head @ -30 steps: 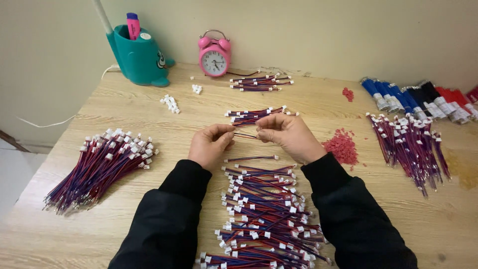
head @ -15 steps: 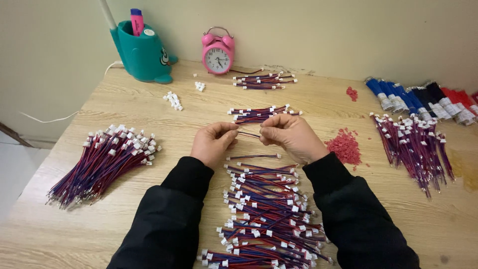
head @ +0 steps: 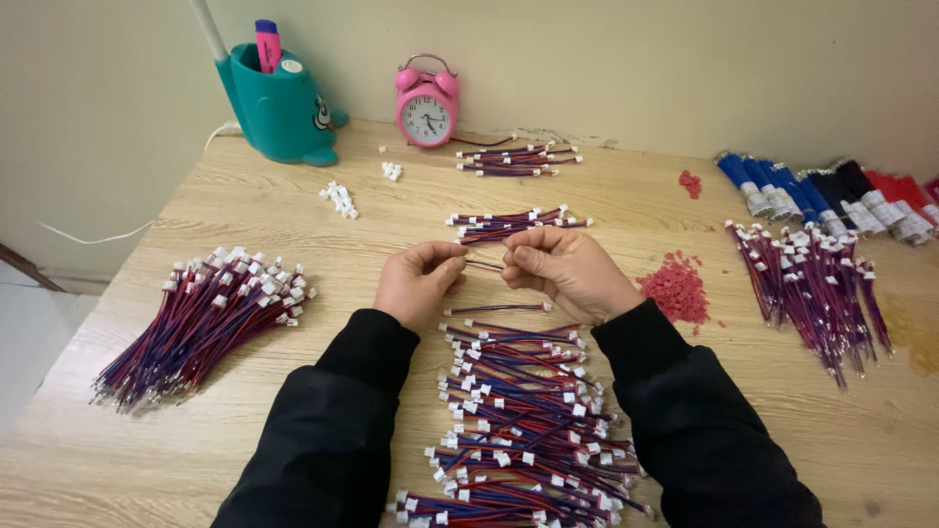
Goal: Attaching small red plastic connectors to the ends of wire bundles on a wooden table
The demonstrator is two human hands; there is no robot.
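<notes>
Inside teal holder (head: 279, 108), pink highlighter (head: 267, 44)

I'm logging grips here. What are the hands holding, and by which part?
A short red and blue wire lead, stretched between them: left hand pinches one end, right hand the other.

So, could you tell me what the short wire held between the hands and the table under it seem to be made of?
The wire, pinched between left hand and right hand, looks like thin red and blue plastic-insulated strands, smooth and flexible. The table looks like pale wood or wood-look laminate with a matte finish and visible grain.
</notes>
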